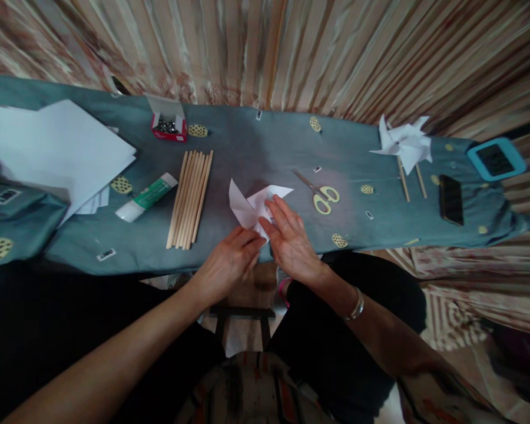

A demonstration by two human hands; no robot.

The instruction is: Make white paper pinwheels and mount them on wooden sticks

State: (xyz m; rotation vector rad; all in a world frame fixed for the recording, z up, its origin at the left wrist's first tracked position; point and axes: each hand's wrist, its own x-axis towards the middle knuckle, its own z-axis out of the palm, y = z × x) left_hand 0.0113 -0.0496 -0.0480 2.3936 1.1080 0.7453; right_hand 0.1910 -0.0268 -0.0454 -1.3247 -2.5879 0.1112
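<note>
A white paper pinwheel (pixel 257 203) with folded blades lies at the table's near edge, under both my hands. My left hand (pixel 232 259) pinches its lower part, the fingers bent and pressed together. From the right, my right hand (pixel 291 238) rests on the paper, fingers stretched out over its middle and right blade. The pinwheel's centre is partly covered by these fingers. Scissors with pale yellow handles (pixel 321 197) lie partly spread to the right. On the left, several wooden sticks (pixel 189 200) lie side by side.
A glue stick (pixel 146 197) and stacked white paper (pixel 66 150) lie left. Behind the sticks is an open red box (pixel 170 128) of small metal pieces. Finished-looking pinwheels (pixel 406 144) on sticks, a phone (pixel 450 200) and a blue-framed device (pixel 497 159) sit right. Curtains hang behind.
</note>
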